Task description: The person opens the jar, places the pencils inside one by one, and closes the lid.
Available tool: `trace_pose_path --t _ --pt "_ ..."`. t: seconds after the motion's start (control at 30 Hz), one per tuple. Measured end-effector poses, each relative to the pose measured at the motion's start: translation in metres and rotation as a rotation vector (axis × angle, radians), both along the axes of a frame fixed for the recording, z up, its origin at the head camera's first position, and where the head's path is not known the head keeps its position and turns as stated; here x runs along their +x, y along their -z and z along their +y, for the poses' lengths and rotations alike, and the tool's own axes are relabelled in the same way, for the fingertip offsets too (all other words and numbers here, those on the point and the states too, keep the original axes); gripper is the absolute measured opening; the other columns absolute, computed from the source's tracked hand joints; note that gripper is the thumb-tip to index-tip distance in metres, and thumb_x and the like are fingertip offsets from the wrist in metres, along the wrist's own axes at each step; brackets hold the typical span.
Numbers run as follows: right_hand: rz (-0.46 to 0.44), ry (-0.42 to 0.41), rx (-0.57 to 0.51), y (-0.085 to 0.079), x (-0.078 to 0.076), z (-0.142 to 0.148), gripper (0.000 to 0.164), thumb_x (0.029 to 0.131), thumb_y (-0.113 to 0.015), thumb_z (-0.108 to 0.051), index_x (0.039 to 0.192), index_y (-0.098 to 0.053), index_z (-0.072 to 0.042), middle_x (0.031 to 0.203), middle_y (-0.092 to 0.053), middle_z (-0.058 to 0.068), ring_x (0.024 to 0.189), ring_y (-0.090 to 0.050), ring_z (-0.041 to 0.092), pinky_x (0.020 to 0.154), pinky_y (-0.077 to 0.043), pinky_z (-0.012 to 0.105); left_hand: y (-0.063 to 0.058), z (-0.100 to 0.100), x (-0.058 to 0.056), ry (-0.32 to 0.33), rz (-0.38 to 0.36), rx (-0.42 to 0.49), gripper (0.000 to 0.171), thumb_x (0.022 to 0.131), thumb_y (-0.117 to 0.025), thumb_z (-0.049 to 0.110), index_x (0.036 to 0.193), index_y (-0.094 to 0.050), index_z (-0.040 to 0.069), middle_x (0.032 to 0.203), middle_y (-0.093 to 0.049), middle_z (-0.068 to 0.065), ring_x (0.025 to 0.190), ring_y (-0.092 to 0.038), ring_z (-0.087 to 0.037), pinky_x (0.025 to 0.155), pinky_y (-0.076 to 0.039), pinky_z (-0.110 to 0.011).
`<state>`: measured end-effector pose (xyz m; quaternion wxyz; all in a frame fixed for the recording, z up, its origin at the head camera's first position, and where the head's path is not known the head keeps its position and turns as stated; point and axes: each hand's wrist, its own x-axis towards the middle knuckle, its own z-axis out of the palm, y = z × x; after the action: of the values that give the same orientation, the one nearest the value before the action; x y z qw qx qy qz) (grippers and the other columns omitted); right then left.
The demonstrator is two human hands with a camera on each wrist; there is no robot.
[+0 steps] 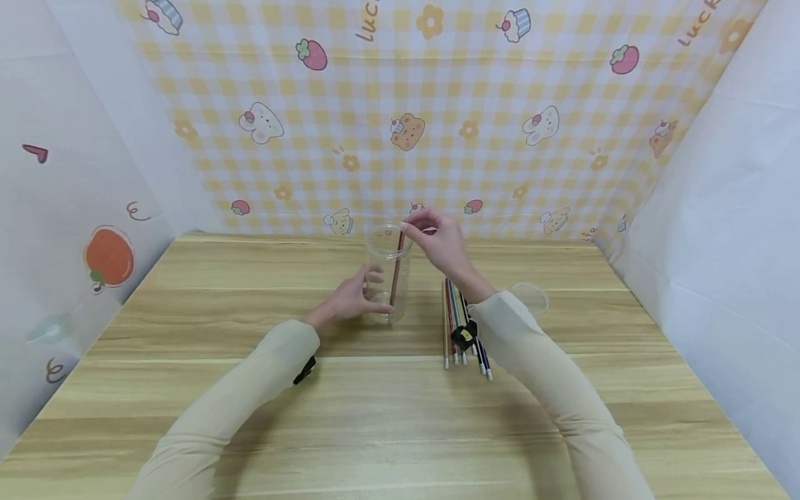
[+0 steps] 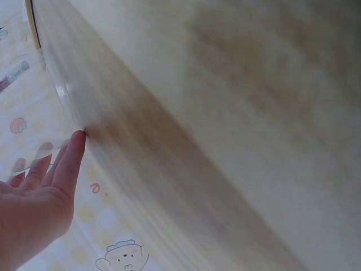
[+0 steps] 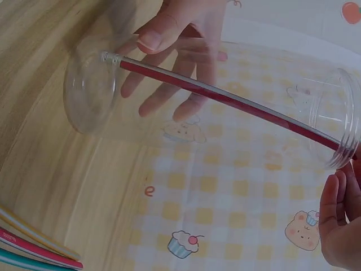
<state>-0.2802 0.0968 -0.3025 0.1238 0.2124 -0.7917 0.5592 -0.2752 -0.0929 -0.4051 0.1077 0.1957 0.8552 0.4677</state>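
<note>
Tall clear plastic cup (image 1: 389,272) upright on wooden worktop (image 1: 375,417). Your left hand (image 1: 350,300) wraps fingers (image 3: 148,84) round its base. Your right hand (image 1: 439,242) pinches red pencil (image 1: 396,267) top; pencil leans inside cup. Coloured pencils bundle (image 1: 461,326) just right of cup.

Table (image 1: 400,417) viewed from above and forward by the head camera, table edge and wall seen close by the left wrist camera, clear cup (image 3: 225,96) framed close by the right wrist camera, cup shared with the head view.
</note>
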Motion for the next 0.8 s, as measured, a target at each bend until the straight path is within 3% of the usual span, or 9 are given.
trace_pose_path --t 0.27,0.47,0.63,0.8 --pt "-0.007 0.084 -0.034 0.003 -0.004 0.003 0.020 0.083 -0.062 -0.020 0.093 -0.065 -0.002 0.087 -0.060 0.005 0.077 -0.053 0.016 0.064 -0.044 0.024 0.001 0.001 0.000 0.011 -0.023 0.036 0.085 0.066 -0.077 0.030 0.131 -0.026 0.009 0.129 -0.039 -0.021 0.115 -0.038 -0.037 0.094 -0.030 -0.049" --pt "-0.120 0.141 -0.164 0.000 -0.007 0.016 0.026 0.085 -0.060 -0.023 0.100 -0.062 -0.003 0.091 -0.060 0.006 0.079 -0.055 0.019 0.064 -0.043 0.025 -0.001 0.001 0.000 -0.010 -0.027 0.007 0.082 0.066 -0.078 0.027 0.129 -0.028 0.013 0.129 -0.040 -0.016 0.114 -0.040 -0.035 0.094 -0.033 -0.045" --pt "-0.163 0.111 -0.219 0.003 -0.013 0.034 0.028 0.086 -0.058 -0.019 0.104 -0.058 0.003 0.095 -0.060 0.008 0.081 -0.055 0.017 0.077 -0.046 0.030 -0.001 0.000 0.000 -0.014 -0.023 0.006 0.082 0.065 -0.078 0.027 0.129 -0.029 0.013 0.129 -0.040 -0.015 0.113 -0.040 -0.035 0.094 -0.032 -0.045" --pt "-0.252 0.057 -0.179 0.012 -0.018 0.056 0.030 0.086 -0.058 -0.018 0.106 -0.056 0.005 0.096 -0.058 0.010 0.084 -0.054 0.018 0.081 -0.046 0.036 0.000 0.000 -0.001 -0.009 -0.024 0.010 0.084 0.065 -0.078 0.030 0.130 -0.028 0.013 0.129 -0.040 -0.016 0.114 -0.040 -0.035 0.094 -0.032 -0.046"
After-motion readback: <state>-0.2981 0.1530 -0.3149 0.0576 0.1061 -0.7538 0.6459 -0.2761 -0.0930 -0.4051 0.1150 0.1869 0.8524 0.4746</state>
